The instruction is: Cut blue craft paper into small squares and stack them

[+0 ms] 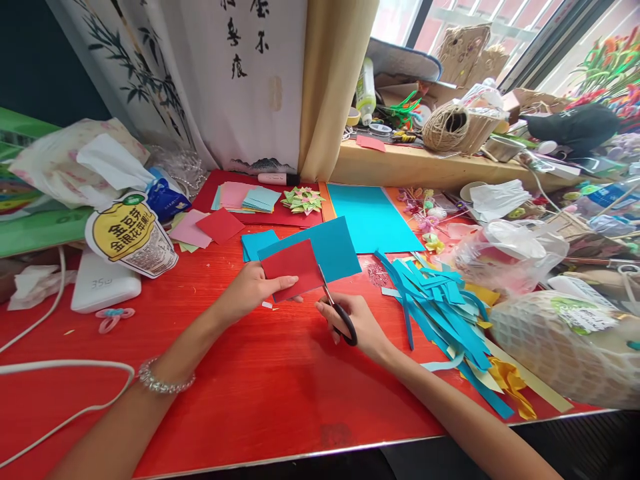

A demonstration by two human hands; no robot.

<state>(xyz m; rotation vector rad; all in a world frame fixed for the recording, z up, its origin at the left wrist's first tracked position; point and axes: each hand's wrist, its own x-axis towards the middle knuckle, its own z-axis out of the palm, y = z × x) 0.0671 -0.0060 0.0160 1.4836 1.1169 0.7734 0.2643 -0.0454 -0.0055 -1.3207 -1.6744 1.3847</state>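
My left hand (250, 290) pinches a red paper square (293, 268) by its lower left corner, with a blue sheet (327, 248) stacked behind it. My right hand (357, 323) grips black-handled scissors (340, 312), their blades meeting the red square's right edge. Both hands hover just above the red tabletop (240, 393). A tiny paper scrap (267, 305) lies under the left hand.
A pile of blue and yellow paper strips (445, 313) lies right of my right hand. A large blue sheet (370, 217), pink and red squares (205, 227), a folded paper flower (302, 199), a white power bank (103, 287), cables and plastic bags crowd the edges.
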